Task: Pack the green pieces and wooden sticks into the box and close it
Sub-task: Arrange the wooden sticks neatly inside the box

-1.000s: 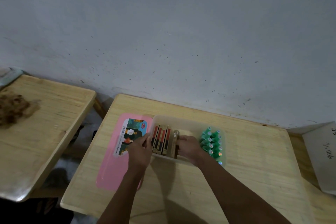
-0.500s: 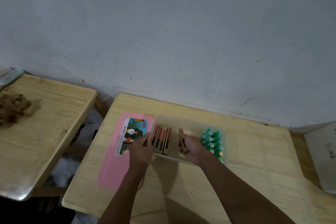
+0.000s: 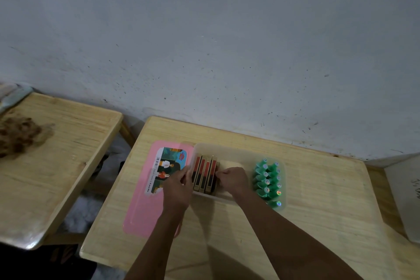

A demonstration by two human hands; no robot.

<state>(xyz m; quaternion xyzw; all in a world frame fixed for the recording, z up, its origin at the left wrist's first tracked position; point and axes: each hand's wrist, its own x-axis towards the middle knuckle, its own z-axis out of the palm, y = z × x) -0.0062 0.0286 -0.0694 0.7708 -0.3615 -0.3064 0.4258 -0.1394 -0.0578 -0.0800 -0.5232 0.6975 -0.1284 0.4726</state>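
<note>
Right hand (image 3: pixel 232 180) curls round the rightmost of the wooden sticks (image 3: pixel 205 175); left hand (image 3: pixel 178 185) grips the left wall of the clear box (image 3: pixel 236 151).

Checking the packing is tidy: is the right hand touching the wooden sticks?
Touching. The head view shows the right hand with fingertips against the rightmost of the wooden sticks in the box.

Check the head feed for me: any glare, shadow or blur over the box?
Head view: dim, flat light; forearm shadows fall on the table in front of the box; tiny glints on the green pieces; wooden sticks readable; grip of the left hand too soft to read; edges bowed.
</note>
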